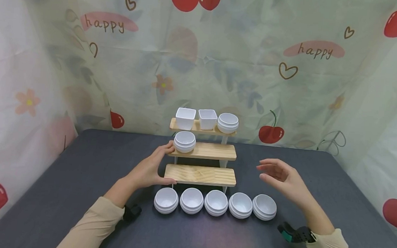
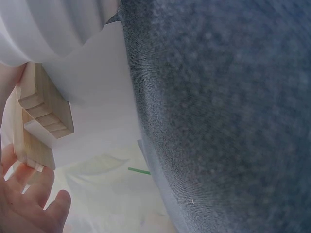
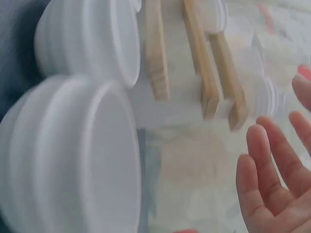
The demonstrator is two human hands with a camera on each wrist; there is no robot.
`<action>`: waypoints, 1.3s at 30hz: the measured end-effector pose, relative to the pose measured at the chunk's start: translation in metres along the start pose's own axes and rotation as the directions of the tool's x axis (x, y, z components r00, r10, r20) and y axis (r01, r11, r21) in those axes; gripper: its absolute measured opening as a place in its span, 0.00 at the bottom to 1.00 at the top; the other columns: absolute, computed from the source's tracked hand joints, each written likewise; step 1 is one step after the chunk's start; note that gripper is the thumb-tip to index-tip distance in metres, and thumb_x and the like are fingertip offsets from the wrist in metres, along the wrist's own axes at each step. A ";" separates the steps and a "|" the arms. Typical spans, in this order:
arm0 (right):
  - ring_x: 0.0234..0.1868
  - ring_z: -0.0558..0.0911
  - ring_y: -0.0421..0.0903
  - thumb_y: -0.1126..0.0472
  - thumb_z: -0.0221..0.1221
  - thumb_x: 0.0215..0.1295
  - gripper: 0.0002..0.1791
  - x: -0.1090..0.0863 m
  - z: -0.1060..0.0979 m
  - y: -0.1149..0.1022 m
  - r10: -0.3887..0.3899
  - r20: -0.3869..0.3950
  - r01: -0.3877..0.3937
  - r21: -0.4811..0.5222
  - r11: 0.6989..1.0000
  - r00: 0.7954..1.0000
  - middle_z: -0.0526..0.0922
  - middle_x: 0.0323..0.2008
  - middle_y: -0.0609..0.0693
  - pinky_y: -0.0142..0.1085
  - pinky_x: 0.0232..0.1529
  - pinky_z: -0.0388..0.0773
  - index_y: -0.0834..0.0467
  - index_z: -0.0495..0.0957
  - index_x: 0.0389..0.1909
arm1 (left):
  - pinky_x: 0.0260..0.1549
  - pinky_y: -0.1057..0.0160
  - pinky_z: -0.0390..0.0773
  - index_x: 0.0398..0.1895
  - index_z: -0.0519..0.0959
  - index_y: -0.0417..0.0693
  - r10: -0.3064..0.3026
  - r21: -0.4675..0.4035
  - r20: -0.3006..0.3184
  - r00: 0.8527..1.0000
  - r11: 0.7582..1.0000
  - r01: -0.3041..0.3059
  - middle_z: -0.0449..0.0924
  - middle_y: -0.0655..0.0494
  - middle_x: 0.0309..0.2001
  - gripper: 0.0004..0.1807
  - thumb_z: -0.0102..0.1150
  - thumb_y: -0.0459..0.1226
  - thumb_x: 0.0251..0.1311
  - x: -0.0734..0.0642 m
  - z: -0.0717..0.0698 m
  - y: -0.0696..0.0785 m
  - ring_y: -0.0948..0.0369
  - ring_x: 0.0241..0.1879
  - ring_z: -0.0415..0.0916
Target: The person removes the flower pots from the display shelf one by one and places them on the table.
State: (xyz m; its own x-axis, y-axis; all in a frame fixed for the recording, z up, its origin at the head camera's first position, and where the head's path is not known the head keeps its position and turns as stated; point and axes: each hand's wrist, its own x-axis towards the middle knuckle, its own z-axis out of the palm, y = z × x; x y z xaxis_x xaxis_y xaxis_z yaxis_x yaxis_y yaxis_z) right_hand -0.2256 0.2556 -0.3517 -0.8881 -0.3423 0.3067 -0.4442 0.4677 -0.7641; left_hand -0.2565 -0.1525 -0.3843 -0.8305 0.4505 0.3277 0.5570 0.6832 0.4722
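A three-tier wooden shelf stand (image 1: 200, 174) with white side supports stands on the table. My left hand (image 1: 149, 169) spans its left end, the thumb at the bottom board and the fingertips at the middle board. Beside those fingertips, a round white bowl (image 1: 184, 142) sits on the middle board's left end. The left wrist view shows these fingers (image 2: 36, 191) loosely bent against the board ends. To the right of the stand, my right hand (image 1: 283, 179) hovers with relaxed fingers, holding nothing. In front of the stand, several round white bowls (image 1: 216, 203) form a row, their open tops upward.
On the top board are two square white cups (image 1: 185, 117) and a round white bowl (image 1: 227, 122) at the right end. A dark cloth covers the table (image 1: 238, 244). Printed curtains (image 1: 223, 75) hang behind and at both sides, with a thin cable (image 1: 333, 140) at the back right.
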 end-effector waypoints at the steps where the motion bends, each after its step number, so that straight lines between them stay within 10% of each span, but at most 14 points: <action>1: 0.43 0.80 0.28 0.62 0.59 0.63 0.20 0.002 0.002 -0.002 -0.008 -0.004 0.008 0.005 1.000 1.000 0.79 0.43 0.31 0.28 0.41 0.79 0.60 0.71 0.55 | 0.61 0.47 0.67 0.69 0.56 0.42 -0.001 0.001 0.000 1.000 1.000 0.001 0.48 0.49 0.74 0.53 0.74 0.49 0.40 0.000 0.000 0.000 0.50 0.70 0.55; 12: 0.44 0.80 0.28 0.62 0.60 0.62 0.19 0.024 0.025 -0.028 -0.020 0.026 0.020 0.030 0.999 0.999 0.80 0.48 0.62 0.28 0.43 0.78 0.59 0.72 0.54 | 0.61 0.48 0.67 0.68 0.56 0.41 0.006 0.009 -0.007 1.000 1.000 -0.006 0.49 0.48 0.73 0.54 0.75 0.48 0.39 0.000 0.000 -0.001 0.49 0.70 0.55; 39: 0.46 0.82 0.56 0.63 0.61 0.60 0.23 0.084 0.094 -0.069 -0.028 0.026 0.025 0.085 0.996 0.999 0.80 0.50 0.64 0.42 0.46 0.80 0.62 0.72 0.56 | 0.61 0.48 0.67 0.68 0.56 0.42 0.014 0.012 -0.006 1.000 1.000 -0.014 0.49 0.48 0.73 0.53 0.75 0.48 0.39 0.001 0.000 -0.003 0.49 0.70 0.55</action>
State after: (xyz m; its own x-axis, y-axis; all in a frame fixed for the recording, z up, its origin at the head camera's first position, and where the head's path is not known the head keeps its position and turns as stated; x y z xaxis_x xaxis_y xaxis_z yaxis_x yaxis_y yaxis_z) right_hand -0.2590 0.1182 -0.3267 -0.8721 -0.3765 0.3125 -0.4548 0.3880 -0.8016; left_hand -0.2584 -0.1537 -0.3857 -0.8226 0.4565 0.3389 0.5681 0.6836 0.4582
